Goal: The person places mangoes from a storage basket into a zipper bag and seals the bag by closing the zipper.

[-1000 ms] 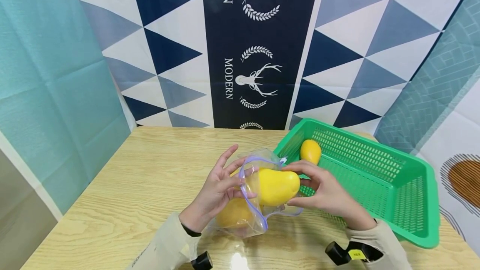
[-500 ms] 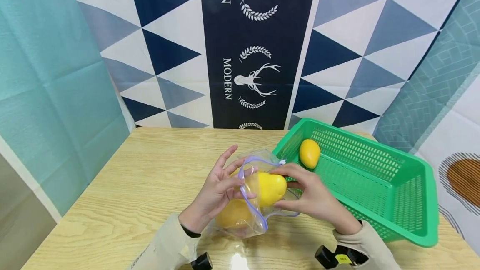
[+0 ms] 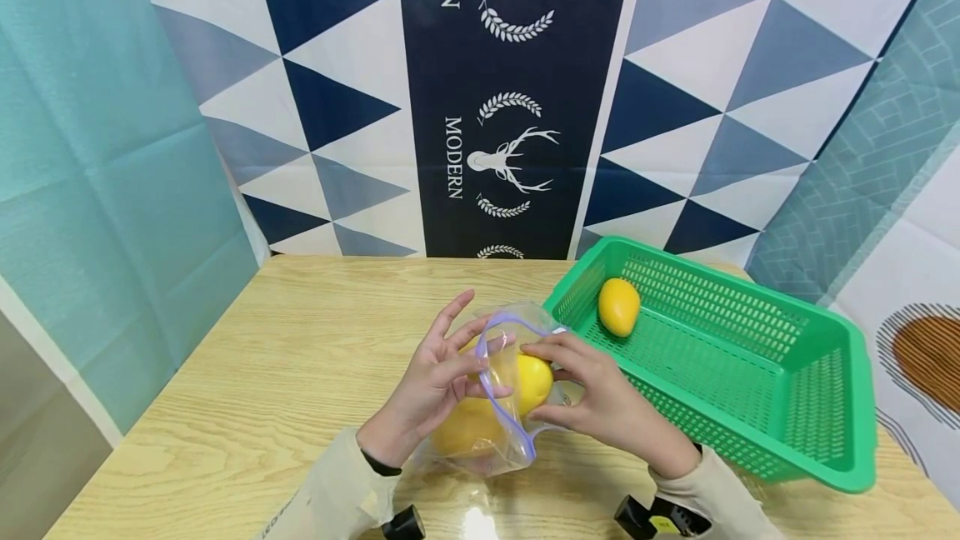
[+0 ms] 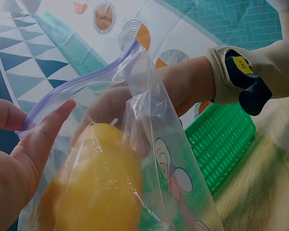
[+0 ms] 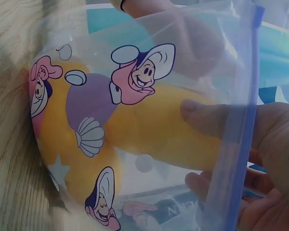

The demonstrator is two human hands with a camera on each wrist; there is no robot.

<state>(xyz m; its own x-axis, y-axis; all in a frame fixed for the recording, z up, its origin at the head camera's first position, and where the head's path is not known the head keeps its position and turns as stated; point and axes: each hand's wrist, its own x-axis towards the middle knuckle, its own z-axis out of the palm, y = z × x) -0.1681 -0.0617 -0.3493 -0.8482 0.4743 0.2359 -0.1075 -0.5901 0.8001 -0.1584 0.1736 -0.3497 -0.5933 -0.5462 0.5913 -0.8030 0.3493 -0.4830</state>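
A clear zip bag [image 3: 513, 450] with a purple zip edge and cartoon prints stands on the table. My left hand [image 3: 423, 386] pinches the bag's open edge between thumb and fingers, as the left wrist view shows. Through the mouth reaches my right hand [image 3: 600, 394], its fingers and thumb round the end of a yellow mango [image 3: 534, 382]. Most of this mango [image 5: 159, 125] lies inside the bag. Lower in the bag rests another orange-yellow fruit [image 3: 465, 433], blurred by the plastic. The right fingertips are partly behind plastic in the right wrist view.
A green plastic basket [image 3: 862, 407] stands at the right, close beyond my right hand. One orange-yellow mango [image 3: 619, 307] lies at its left end. The wooden table [image 3: 300, 340] meets a patterned cloth [image 3: 502, 65] at the back.
My right hand has moved left and pushed the yellow mango deeper into the bag. The left hand keeps its place on the bag's edge.
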